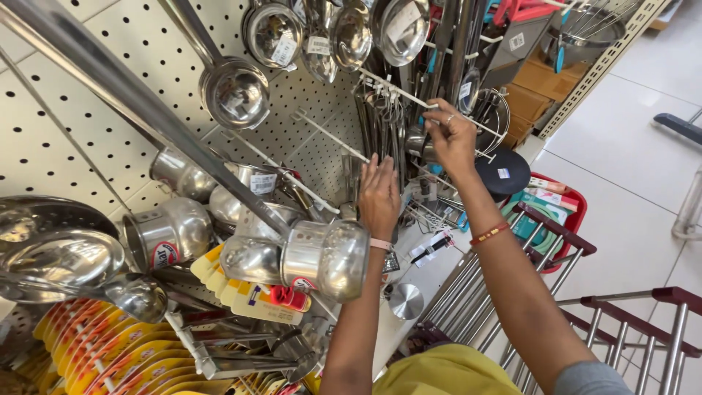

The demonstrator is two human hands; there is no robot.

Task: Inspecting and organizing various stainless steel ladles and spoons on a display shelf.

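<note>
A white pegboard wall [66,139], flat and dotted with small round holes, fills the left and top of the view and carries rows of polished steel kitchenware on thin white wire hooks [329,134]. A long steel rod handle [124,95] crosses it diagonally from the upper left. Round, mirror-bright ladles [235,91] hang near the top, their bowls deep and smooth; below them sit squat cylindrical steel canisters [325,256] with shiny ribbed sides, and a wide perforated skimmer [44,219] at the far left. At lower left, yellow and orange card-backed packets [110,351] lie in an overlapping fan. To the right stands a metal trolley frame [585,322] with dark red rails, and past it a red plastic basket [578,212] holding flat boxes, on a pale glossy tiled floor [629,146].

In the middle hangs a dense bunch of slender steel utensils [384,128], narrow and straight, on one hook.

The left hand [380,196], with a pink band at the wrist, is spread flat with the fingers together, pressed against the lower part of those hanging utensils. The right hand [450,135], ringed and with a red and gold bangle lower on the arm, is raised higher, its fingers pinched closed on the end of a white wire hook just right of the bunch
</note>
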